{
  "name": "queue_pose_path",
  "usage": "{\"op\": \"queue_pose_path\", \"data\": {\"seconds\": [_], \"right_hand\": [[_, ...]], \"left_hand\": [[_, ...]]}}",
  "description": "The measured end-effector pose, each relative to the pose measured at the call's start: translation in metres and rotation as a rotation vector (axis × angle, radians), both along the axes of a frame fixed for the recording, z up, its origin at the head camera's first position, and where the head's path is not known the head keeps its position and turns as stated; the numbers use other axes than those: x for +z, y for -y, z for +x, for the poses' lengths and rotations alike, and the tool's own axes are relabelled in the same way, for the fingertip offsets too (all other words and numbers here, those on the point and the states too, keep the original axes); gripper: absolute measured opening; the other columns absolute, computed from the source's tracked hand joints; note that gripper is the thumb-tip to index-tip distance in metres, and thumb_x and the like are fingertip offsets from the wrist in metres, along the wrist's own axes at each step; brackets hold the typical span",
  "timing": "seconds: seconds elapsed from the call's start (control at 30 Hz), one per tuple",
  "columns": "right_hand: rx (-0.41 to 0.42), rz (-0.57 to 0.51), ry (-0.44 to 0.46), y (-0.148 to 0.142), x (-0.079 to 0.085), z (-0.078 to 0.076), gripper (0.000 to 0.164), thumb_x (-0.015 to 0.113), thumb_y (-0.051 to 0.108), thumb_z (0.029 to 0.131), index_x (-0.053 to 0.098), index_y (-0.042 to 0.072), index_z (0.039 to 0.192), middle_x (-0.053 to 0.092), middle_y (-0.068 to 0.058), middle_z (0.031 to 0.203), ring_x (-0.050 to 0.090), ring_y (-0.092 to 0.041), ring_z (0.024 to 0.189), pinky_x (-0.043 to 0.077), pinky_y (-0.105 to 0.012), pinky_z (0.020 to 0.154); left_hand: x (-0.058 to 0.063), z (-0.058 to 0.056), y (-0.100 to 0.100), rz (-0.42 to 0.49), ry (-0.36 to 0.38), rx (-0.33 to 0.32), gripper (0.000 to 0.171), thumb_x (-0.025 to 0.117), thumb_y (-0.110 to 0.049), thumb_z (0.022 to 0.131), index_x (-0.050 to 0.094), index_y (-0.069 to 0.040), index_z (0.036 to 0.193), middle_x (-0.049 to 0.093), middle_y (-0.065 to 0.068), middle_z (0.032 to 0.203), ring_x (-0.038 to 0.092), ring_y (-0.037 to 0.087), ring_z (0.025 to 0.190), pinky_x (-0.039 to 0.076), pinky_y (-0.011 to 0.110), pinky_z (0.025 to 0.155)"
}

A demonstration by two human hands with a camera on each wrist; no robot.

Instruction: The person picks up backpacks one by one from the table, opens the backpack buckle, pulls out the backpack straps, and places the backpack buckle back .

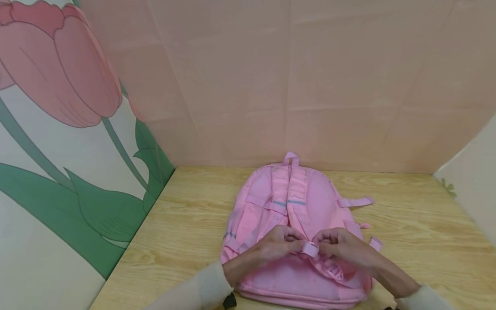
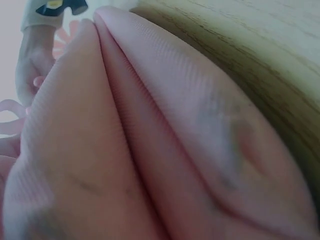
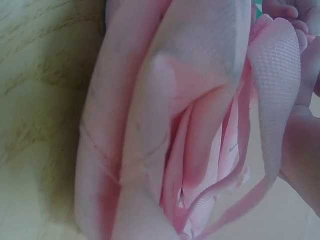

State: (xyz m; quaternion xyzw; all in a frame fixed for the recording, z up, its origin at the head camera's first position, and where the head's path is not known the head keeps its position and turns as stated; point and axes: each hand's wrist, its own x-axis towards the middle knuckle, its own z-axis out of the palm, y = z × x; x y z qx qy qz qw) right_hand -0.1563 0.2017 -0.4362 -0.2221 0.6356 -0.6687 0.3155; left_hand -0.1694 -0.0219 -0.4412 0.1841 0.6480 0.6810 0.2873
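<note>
A pink backpack (image 1: 283,277) lies on the table with its shoulder straps (image 1: 298,185) facing up. Over its lower half, my left hand (image 1: 276,244) and right hand (image 1: 345,247) meet at a pink webbing strap (image 1: 310,249), each pinching it between thumb and fingers. Just below the right hand hangs a pink plastic buckle (image 1: 335,272). Pink backpack fabric (image 2: 75,135) fills much of the left wrist view, hiding most of the left hand's work. In the right wrist view, a loop of webbing (image 3: 277,75) hangs beside the bag's side.
The wood-grain table (image 1: 174,241) extends to both sides of the bag. Behind it stands a beige-pink covered wall (image 1: 240,86), and at left a panel with a painted tulip (image 1: 58,64). Two loose strap ends (image 1: 358,201) stick out on the bag's right.
</note>
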Motion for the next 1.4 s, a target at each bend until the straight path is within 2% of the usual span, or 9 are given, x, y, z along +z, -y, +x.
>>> {"op": "queue_pose_path", "data": {"seconds": [0.13, 0.3, 0.53, 0.77, 0.9, 1.0, 1.13, 1.23, 1.4], "right_hand": [[0.006, -0.004, -0.020, 0.001, 0.000, 0.000, 0.022, 0.048, 0.007, 0.093, 0.052, -0.012, 0.104, 0.060, -0.029, 0.088, 0.058, -0.013, 0.065, 0.053, -0.022, 0.056], [-0.036, 0.040, -0.100, 0.002, 0.000, 0.001, 0.021, 0.050, 0.009, 0.093, 0.053, -0.010, 0.103, 0.057, -0.032, 0.083, 0.058, -0.014, 0.062, 0.055, -0.030, 0.055], [-0.083, 0.110, -0.207, 0.004, 0.000, 0.002, 0.020, 0.052, 0.013, 0.092, 0.056, -0.005, 0.100, 0.057, -0.031, 0.079, 0.061, -0.018, 0.061, 0.055, -0.043, 0.055], [-0.101, 0.140, -0.308, 0.005, 0.002, 0.003, 0.017, 0.053, 0.014, 0.092, 0.059, -0.001, 0.098, 0.060, -0.024, 0.076, 0.061, -0.021, 0.058, 0.054, -0.041, 0.048], [-0.087, 0.144, -0.371, 0.005, 0.002, 0.002, 0.013, 0.052, 0.011, 0.092, 0.059, 0.001, 0.096, 0.060, -0.022, 0.077, 0.061, -0.023, 0.058, 0.054, -0.040, 0.048], [-0.080, 0.169, -0.347, 0.005, 0.006, 0.001, 0.016, 0.049, 0.013, 0.094, 0.059, 0.001, 0.098, 0.059, -0.022, 0.077, 0.062, -0.027, 0.060, 0.054, -0.043, 0.050], [-0.079, 0.204, -0.236, 0.005, 0.014, 0.000, 0.024, 0.045, 0.019, 0.096, 0.059, -0.001, 0.102, 0.058, -0.019, 0.082, 0.063, -0.035, 0.067, 0.054, -0.048, 0.057], [-0.069, 0.259, -0.208, 0.007, 0.021, 0.001, 0.026, 0.047, 0.020, 0.095, 0.060, -0.001, 0.101, 0.061, -0.017, 0.084, 0.063, -0.035, 0.069, 0.054, -0.047, 0.060], [-0.022, 0.349, -0.209, 0.010, 0.028, 0.001, 0.025, 0.052, 0.018, 0.093, 0.062, -0.003, 0.083, 0.064, -0.016, 0.074, 0.064, -0.031, 0.064, 0.055, -0.043, 0.054]], "left_hand": [[-0.001, 0.000, 0.000, -0.002, 0.003, 0.011, 0.014, 0.060, -0.003, 0.086, 0.062, 0.006, 0.096, 0.067, 0.013, 0.080, 0.065, 0.021, 0.070, 0.056, 0.032, 0.067], [0.001, 0.001, -0.003, -0.038, -0.013, 0.059, 0.012, 0.060, -0.003, 0.085, 0.063, 0.005, 0.094, 0.067, 0.011, 0.077, 0.065, 0.018, 0.068, 0.056, 0.029, 0.065], [0.004, 0.004, -0.005, -0.125, -0.044, 0.113, 0.010, 0.062, -0.007, 0.085, 0.065, 0.000, 0.091, 0.067, 0.006, 0.074, 0.063, 0.014, 0.064, 0.048, 0.019, 0.050], [0.005, 0.003, -0.005, -0.069, 0.016, 0.107, 0.011, 0.060, -0.004, 0.086, 0.063, 0.004, 0.092, 0.066, 0.011, 0.076, 0.065, 0.029, 0.069, 0.056, 0.037, 0.061], [0.005, 0.002, -0.005, -0.059, 0.020, 0.105, 0.010, 0.060, -0.002, 0.085, 0.063, 0.005, 0.092, 0.066, 0.011, 0.076, 0.065, 0.029, 0.069, 0.056, 0.039, 0.063], [0.005, 0.000, -0.005, -0.056, 0.021, 0.114, 0.010, 0.062, -0.004, 0.085, 0.064, 0.003, 0.090, 0.067, 0.011, 0.075, 0.065, 0.027, 0.066, 0.056, 0.040, 0.062], [0.006, -0.002, -0.004, -0.064, 0.007, 0.122, 0.010, 0.064, -0.007, 0.083, 0.064, 0.002, 0.088, 0.067, 0.012, 0.074, 0.065, 0.024, 0.063, 0.056, 0.042, 0.061], [0.006, -0.001, -0.003, -0.080, -0.015, 0.125, 0.009, 0.065, -0.005, 0.082, 0.064, 0.002, 0.086, 0.067, 0.012, 0.073, 0.065, 0.022, 0.063, 0.056, 0.042, 0.062], [0.005, 0.000, -0.005, -0.165, -0.091, 0.146, 0.006, 0.067, -0.006, 0.080, 0.065, -0.001, 0.082, 0.066, 0.007, 0.069, 0.063, 0.016, 0.059, 0.054, 0.031, 0.053]]}}
